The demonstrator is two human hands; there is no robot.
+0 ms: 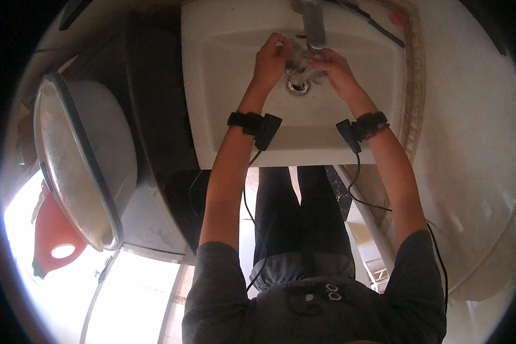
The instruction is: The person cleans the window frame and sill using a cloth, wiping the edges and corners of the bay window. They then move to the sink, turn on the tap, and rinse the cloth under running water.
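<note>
Both my hands are over the white washbasin point(292, 156), close below the grey faucet point(314, 28). Between them hangs a crumpled, see-through thing with whitish streaks point(298, 64), perhaps thin plastic; its kind is not clear. My left hand point(270, 60) has its fingers curled closed at the left edge of this thing. From the other side, my right hand point(333, 67) pinches it just beneath the faucet's end. The round metal drain point(298, 88) shows under the thing. Whether water is running I cannot make out.
A large white tub with a grey rim point(77, 132) stands tilted on the left, with an orange-red plastic item point(54, 232) below it. A dark slim object point(384, 33) lies along the basin's back right edge. Cables point(358, 178) trail from black bands on both wrists.
</note>
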